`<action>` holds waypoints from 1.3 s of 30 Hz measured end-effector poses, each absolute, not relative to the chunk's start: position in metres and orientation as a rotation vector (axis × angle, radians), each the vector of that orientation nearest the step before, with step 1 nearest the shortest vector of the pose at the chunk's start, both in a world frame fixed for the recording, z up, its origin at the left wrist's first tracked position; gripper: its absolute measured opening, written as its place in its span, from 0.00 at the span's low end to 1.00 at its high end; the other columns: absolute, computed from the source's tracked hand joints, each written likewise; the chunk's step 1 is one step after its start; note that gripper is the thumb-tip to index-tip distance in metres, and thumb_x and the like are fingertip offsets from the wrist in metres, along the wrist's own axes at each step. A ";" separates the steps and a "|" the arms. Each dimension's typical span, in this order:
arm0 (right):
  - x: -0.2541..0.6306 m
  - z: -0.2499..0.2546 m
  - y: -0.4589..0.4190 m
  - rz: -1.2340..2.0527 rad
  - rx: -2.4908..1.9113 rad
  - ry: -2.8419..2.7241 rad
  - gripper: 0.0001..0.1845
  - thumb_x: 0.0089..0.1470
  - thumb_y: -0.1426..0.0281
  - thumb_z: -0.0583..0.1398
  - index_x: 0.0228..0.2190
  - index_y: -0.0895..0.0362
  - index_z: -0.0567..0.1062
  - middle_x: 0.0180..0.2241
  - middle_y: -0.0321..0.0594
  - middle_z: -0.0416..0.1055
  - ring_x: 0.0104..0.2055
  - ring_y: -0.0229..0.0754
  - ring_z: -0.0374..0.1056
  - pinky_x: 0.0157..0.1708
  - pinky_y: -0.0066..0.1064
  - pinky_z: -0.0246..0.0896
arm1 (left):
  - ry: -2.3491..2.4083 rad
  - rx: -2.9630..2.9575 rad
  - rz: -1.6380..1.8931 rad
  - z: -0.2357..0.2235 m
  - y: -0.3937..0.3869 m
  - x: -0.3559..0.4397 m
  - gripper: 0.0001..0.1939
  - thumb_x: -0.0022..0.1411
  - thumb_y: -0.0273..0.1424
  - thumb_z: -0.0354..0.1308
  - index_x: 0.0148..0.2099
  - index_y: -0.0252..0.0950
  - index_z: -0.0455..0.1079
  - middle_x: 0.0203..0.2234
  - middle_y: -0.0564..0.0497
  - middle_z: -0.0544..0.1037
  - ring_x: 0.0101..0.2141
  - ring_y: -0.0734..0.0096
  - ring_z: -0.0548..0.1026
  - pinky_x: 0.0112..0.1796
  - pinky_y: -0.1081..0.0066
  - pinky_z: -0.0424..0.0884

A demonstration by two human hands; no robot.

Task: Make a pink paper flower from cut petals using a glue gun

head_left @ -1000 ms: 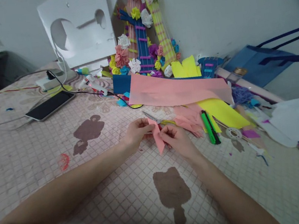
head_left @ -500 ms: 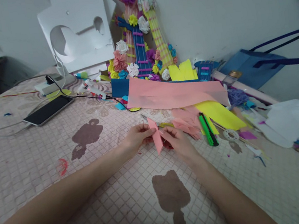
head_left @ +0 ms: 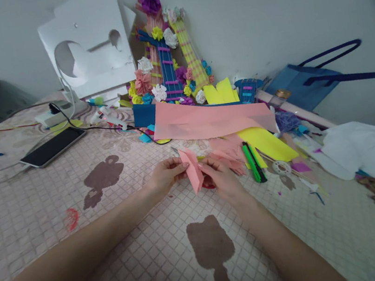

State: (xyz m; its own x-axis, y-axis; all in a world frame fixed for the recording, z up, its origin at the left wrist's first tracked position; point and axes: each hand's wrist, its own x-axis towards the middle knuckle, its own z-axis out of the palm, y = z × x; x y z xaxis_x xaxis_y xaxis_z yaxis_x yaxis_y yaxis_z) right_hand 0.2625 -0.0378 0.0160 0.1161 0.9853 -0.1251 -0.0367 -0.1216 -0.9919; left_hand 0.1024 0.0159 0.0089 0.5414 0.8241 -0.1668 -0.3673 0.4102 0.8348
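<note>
Paper point(head_left: 193, 173), pink and creased, sits between the two hands over the quilted-pattern tablecloth point(head_left: 147, 245), its long axis running away from the person and its far end leaning left. The left hand point(head_left: 164, 177) pinches its left edge between thumb and fingers and the right hand point(head_left: 224, 179) pinches its right edge, neither clearly nearer. Beyond lies a long pink sheet point(head_left: 205, 119), with a green cutter point(head_left: 253, 162) to the right and a pale wall point(head_left: 260, 12) behind.
</note>
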 end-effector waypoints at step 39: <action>0.319 0.032 -0.033 0.819 -1.327 -1.201 0.16 0.49 0.55 0.60 0.24 0.55 0.70 0.21 0.32 0.66 0.20 0.32 0.58 0.18 0.26 0.51 | 0.625 1.087 0.672 0.039 0.035 0.176 0.09 0.57 0.32 0.61 0.31 0.31 0.68 0.25 0.49 0.75 0.26 0.74 0.74 0.31 0.73 0.69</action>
